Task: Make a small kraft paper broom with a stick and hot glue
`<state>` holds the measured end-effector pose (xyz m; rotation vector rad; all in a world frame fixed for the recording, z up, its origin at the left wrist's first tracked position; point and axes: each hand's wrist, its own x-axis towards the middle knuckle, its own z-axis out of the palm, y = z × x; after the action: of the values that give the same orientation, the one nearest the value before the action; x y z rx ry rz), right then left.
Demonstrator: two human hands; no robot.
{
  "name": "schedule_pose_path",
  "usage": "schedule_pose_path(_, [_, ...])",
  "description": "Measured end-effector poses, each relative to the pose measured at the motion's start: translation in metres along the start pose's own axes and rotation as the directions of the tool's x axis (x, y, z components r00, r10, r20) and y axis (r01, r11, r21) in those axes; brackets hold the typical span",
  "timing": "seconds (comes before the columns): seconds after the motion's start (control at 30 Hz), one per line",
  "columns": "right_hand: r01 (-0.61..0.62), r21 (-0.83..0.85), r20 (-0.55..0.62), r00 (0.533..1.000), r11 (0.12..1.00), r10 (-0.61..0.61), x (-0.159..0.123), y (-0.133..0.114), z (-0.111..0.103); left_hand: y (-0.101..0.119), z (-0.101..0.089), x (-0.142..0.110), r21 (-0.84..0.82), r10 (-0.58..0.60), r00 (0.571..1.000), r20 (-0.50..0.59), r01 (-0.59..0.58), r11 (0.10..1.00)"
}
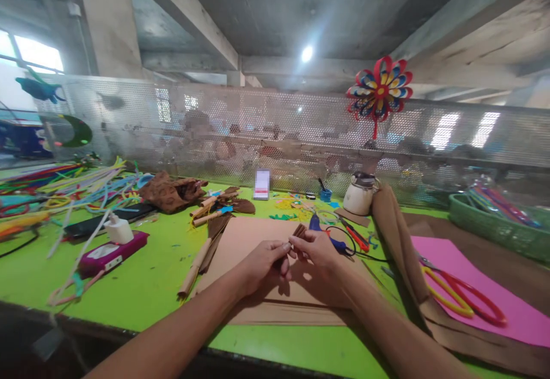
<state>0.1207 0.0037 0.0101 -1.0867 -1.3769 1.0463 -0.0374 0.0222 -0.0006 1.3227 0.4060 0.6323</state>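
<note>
My left hand (263, 262) and my right hand (317, 248) meet over a brown cardboard sheet (253, 236) on the green table. Both pinch a small folded strip of brown paper (299, 231), whose pleated end sticks up between the fingertips. The fingers of both hands are closed on it. My forearms reach in from the bottom edge.
Rolled brown paper sticks (195, 261) lie left of the cardboard. A blue glue gun (315, 222) and red pliers (356, 236) lie beyond my right hand. Red and yellow scissors (462, 296) rest on pink paper (507, 304). Pipe cleaners (64, 187), a pink box (112, 251), a white pot (360, 194).
</note>
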Motion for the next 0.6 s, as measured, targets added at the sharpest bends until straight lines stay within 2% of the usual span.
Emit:
schedule_pose_path(0.13, [0.002, -0.014, 0.017, 1.0, 1.0, -0.002, 0.001, 0.009, 0.002, -0.009, 0.001, 0.001, 0.028, 0.056, 0.998, -0.026, -0.055, 0.998])
schedule_pose_path(0.23, [0.009, -0.027, -0.006, 1.0, 1.0, -0.009, 0.0, 0.01, 0.002, -0.015, 0.002, 0.005, 0.147, 0.132, 0.986, -0.101, -0.116, 0.982])
schedule_pose_path(0.3, [0.016, -0.023, -0.024, 1.0, 1.0, -0.017, 0.0, 0.008, 0.001, -0.014, 0.004, 0.007, 0.229, 0.144, 0.978, -0.151, -0.107, 0.968])
schedule_pose_path(0.4, [0.042, 0.026, -0.026, 0.999, 0.999, -0.041, 0.0, 0.004, -0.001, -0.002, 0.005, 0.009, 0.302, 0.1, 0.981, -0.166, -0.046, 0.952])
schedule_pose_path(0.6, [0.058, 0.23, 0.021, 0.998, 0.972, -0.064, 0.005, 0.004, -0.009, 0.034, 0.01, 0.016, 0.424, -0.094, 0.993, -0.065, 0.113, 0.898])
